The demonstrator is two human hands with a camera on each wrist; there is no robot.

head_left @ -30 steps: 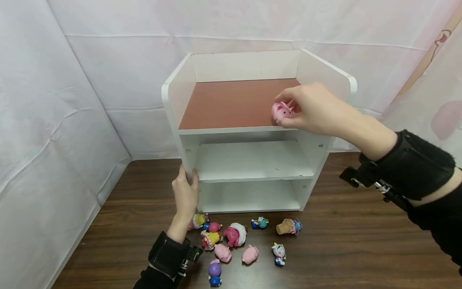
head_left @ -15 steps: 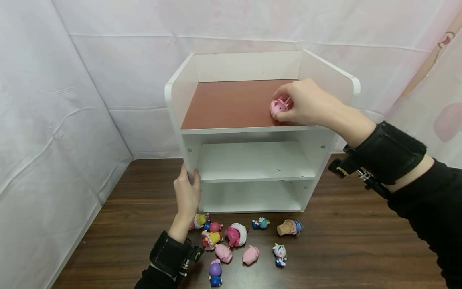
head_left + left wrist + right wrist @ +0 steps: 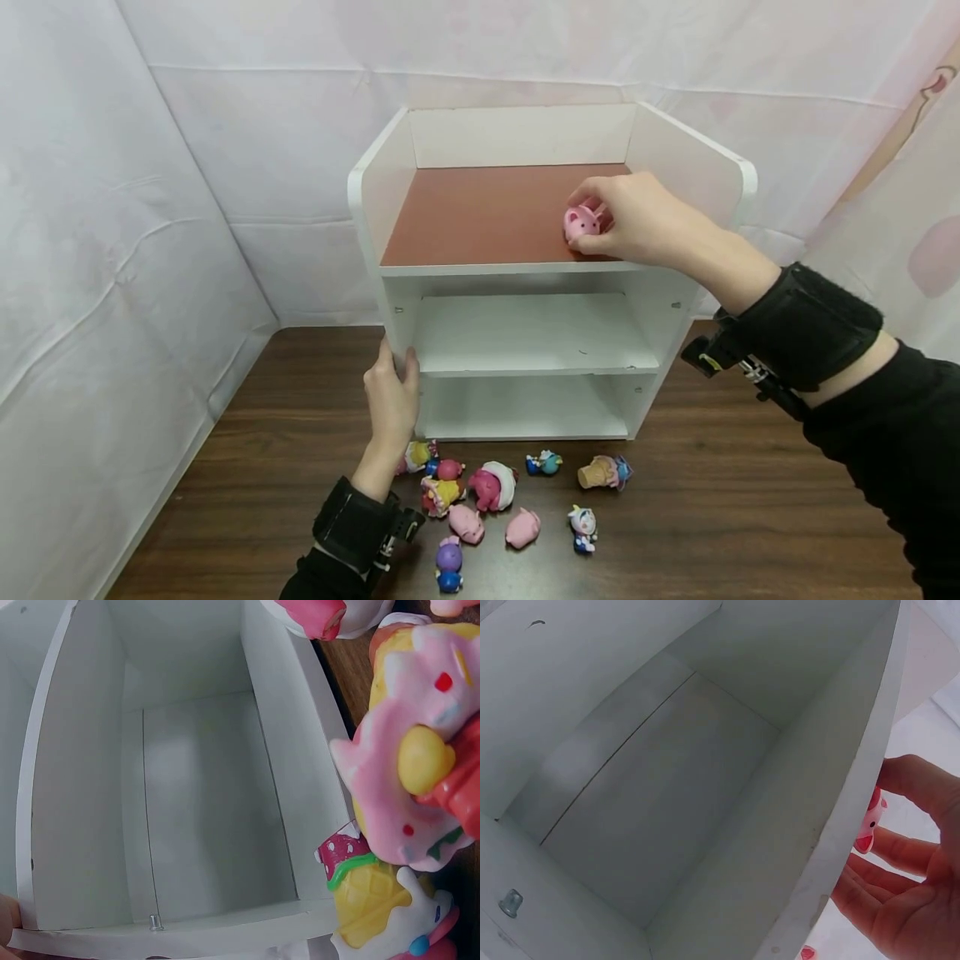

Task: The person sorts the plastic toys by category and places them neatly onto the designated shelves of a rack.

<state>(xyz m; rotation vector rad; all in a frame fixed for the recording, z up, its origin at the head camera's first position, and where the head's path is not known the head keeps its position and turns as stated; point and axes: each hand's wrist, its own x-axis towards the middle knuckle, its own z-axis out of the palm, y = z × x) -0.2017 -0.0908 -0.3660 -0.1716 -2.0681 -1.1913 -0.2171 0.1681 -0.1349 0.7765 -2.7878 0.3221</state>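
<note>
Right hand [image 3: 645,218] pinches a pink pig figure [image 3: 581,223] between thumb and fingertips, at the brown top board [image 3: 480,212] of a white shelf unit [image 3: 536,333], near the front edge and right of centre; cannot tell whether pig touches board. Left hand [image 3: 393,398] grips the unit's left side panel at its front edge. Black strap on each wrist. Dark wood-grain worktop [image 3: 750,517] below: in front of the unit, a pink-and-white figure [image 3: 492,486], a yellow-and-pink one [image 3: 442,496] beside it, two pale pink figures [image 3: 522,528] nearer the viewer, a purple-and-blue one [image 3: 448,562]. Further right, a teal figure [image 3: 543,462], a cone-shaped one [image 3: 606,472], a white-and-blue one [image 3: 583,527]. White cloth [image 3: 300,142] behind all
</note>
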